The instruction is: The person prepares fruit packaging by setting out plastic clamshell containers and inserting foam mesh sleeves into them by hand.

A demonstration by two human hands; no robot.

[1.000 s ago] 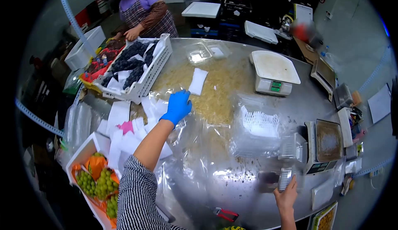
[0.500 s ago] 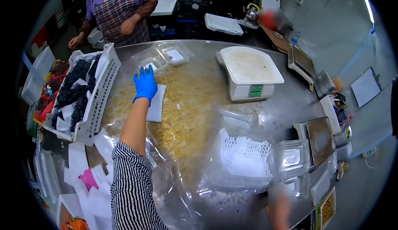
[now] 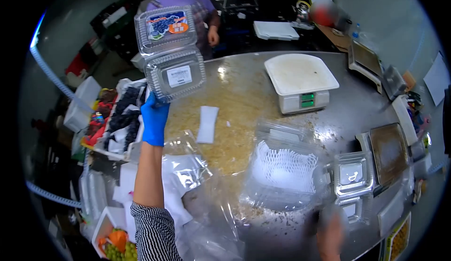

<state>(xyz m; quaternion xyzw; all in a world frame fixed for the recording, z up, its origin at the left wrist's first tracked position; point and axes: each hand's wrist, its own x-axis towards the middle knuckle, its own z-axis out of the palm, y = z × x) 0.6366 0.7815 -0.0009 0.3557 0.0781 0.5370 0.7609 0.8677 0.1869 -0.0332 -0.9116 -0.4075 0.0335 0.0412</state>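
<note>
My left hand (image 3: 155, 119), in a blue glove, is raised over the left side of the table. Its fingers are closed on the lower edge of a clear plastic clamshell box (image 3: 170, 54), which is unfolded and held upright. A grape label (image 3: 167, 25) is on the upper half and a white printed sticker (image 3: 179, 76) on the lower half. Near the bottom right, my bare right hand (image 3: 330, 236) is blurred, so its fingers cannot be made out. It is close to a clear clamshell tray (image 3: 353, 209). A white foam strip (image 3: 207, 124) lies on the table.
A white scale (image 3: 301, 82) stands at the back right. White foam netting (image 3: 285, 167) lies on stacked clear plastic boxes. At left is a white crate (image 3: 133, 84) of dark grapes, with plastic film (image 3: 188, 164) nearer me. A person (image 3: 202, 4) stands across the table.
My left hand has picked the clamshell box up off the table and raised it upright. The camera view has shifted leftward. My right hand stays blurred at lower right.
</note>
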